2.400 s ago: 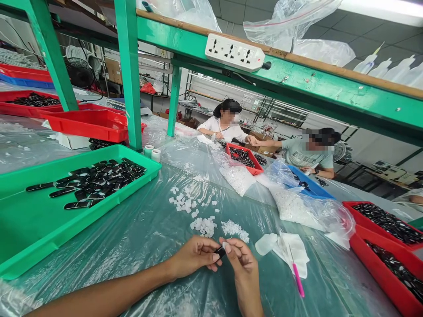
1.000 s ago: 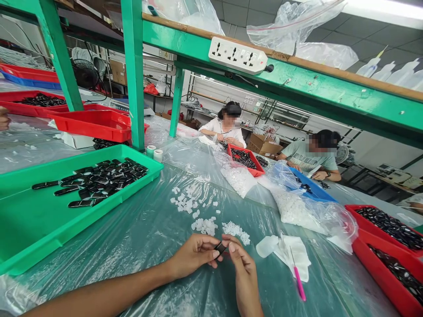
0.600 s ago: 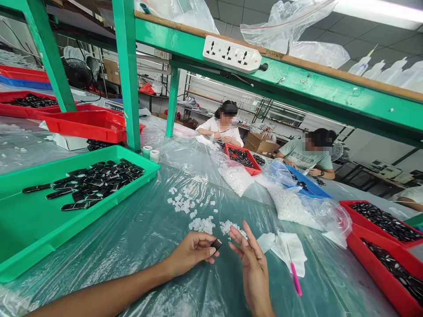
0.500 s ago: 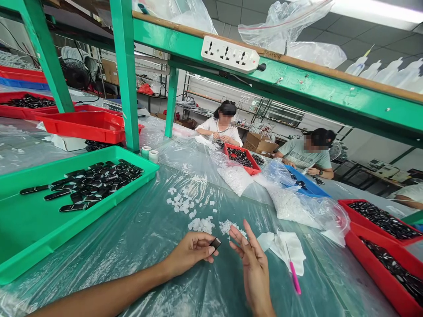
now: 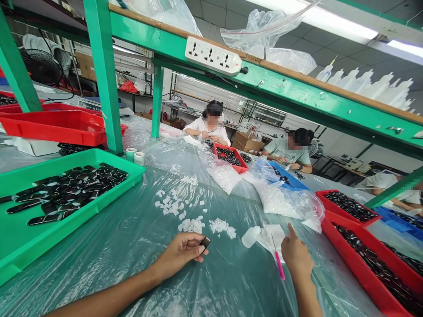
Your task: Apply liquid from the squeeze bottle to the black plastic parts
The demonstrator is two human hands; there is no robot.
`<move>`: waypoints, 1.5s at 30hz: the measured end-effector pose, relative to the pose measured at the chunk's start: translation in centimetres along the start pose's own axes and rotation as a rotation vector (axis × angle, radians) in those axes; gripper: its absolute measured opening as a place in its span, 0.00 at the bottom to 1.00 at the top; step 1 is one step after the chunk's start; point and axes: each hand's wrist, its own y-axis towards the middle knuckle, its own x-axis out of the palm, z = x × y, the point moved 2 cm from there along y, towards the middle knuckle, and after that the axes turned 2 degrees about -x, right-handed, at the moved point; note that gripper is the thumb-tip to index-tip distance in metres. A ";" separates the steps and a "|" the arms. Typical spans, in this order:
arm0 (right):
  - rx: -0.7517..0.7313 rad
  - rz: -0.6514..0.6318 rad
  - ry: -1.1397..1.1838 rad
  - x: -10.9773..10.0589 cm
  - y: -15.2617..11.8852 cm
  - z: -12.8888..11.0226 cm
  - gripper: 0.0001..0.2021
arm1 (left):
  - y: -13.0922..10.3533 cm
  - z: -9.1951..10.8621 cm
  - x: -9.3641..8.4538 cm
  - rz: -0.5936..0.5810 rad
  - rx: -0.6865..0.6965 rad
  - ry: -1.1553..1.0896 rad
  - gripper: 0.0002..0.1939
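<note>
My left hand (image 5: 185, 250) pinches a small flat black plastic piece (image 5: 205, 242) between thumb and fingers, above the film-covered table. To the right, my right hand (image 5: 296, 253) hovers empty, its index finger stretched forward; the other fingers are partly hidden. Beside it, a thin metal-shafted tool with a pink handle (image 5: 280, 265) lies partly on a white cloth or paper (image 5: 271, 235). Ahead of my hands are a pile of tiny white bits (image 5: 223, 227), a heap of white flat pieces (image 5: 192, 225) and scattered white squares (image 5: 170, 203).
At left, a green tray (image 5: 24, 255) holds many black parts. Red trays (image 5: 350, 259) of black parts line the right side. Plastic bags of white pieces (image 5: 276, 200) lie ahead. A green shelf frame with a power strip (image 5: 213, 56) crosses above. Co-workers sit across the table.
My right hand has moved right, away from the left hand, toward the cloth and the red trays. The left hand still holds the black piece. The view has turned rightward.
</note>
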 end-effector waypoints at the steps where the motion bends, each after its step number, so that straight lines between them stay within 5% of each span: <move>1: 0.000 -0.030 -0.021 0.7 0.4 0.6 0.26 | 0.0 0.0 0.0 -0.009 0.003 0.004 0.20; 7: 0.003 -0.143 -0.120 4.0 1.2 1.9 0.19 | 0.1 -0.3 -0.4 -0.030 0.010 0.025 0.19; 14: -0.048 -0.137 -0.139 4.9 1.6 2.7 0.13 | 0.3 -0.7 -0.5 -0.026 0.008 0.001 0.20; 26: -0.131 0.022 -0.066 4.8 1.5 3.3 0.10 | 0.1 -0.2 -0.2 0.010 -0.009 -0.041 0.20; 37: -0.097 0.040 -0.104 3.7 0.9 3.1 0.18 | -0.2 0.4 0.0 -0.016 -0.048 -0.013 0.19; 45: -0.056 0.299 -0.090 0.4 -0.8 0.6 0.22 | -0.3 0.6 -0.4 0.004 -0.154 -0.148 0.21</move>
